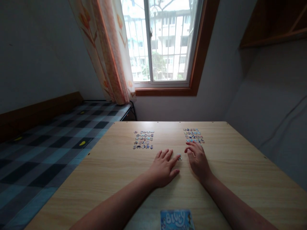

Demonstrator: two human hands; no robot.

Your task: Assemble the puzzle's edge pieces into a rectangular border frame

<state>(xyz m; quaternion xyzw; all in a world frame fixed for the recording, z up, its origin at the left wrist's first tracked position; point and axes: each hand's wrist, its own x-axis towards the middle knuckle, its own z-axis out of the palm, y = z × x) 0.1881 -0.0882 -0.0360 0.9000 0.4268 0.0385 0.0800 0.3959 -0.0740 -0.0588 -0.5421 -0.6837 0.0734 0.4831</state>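
Note:
My left hand (163, 168) lies flat on the table with its fingers spread. Its index fingertip touches a small cluster of jigsaw pieces (179, 157). To the right, my right hand (197, 157) hovers or rests just below the right group of jigsaw pieces (192, 131), fingers bent and a little apart. Whether a piece sits under its fingertips cannot be made out. Beyond my left hand, a left group of jigsaw pieces (144, 139) lies in several loose rows.
The pieces lie on a light wooden table (115, 188). A blue box marked "Bluey" (177, 220) is at the near edge of view. A bed with a checked cover (48, 153) stands left, a curtain (105, 48) and window (168, 41) beyond.

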